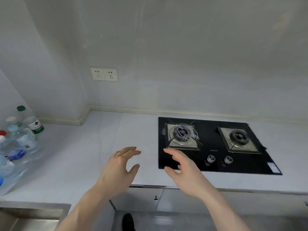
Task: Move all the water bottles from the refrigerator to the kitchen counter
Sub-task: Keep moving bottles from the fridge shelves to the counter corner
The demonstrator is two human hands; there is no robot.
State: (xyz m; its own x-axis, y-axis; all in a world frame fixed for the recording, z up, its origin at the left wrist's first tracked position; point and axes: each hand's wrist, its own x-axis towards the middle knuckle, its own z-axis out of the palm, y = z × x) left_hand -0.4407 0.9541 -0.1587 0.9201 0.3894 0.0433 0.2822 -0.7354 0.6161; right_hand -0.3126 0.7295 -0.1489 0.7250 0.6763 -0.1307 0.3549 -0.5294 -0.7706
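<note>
Several clear water bottles (18,144) stand crowded together on the white kitchen counter (93,144) at the far left. One taller bottle with a green cap (32,121) stands at the back of the group. My left hand (120,167) hovers over the counter's front part, fingers curved and apart, holding nothing. My right hand (181,170) is beside it, at the stove's front left corner, also with fingers spread and nothing in it. The refrigerator is out of view.
A black two-burner gas stove (215,145) with two knobs is set into the counter on the right. A double wall socket (104,74) sits above the counter. A steel sink (30,215) is at the bottom left. Cabinet doors lie below the counter edge.
</note>
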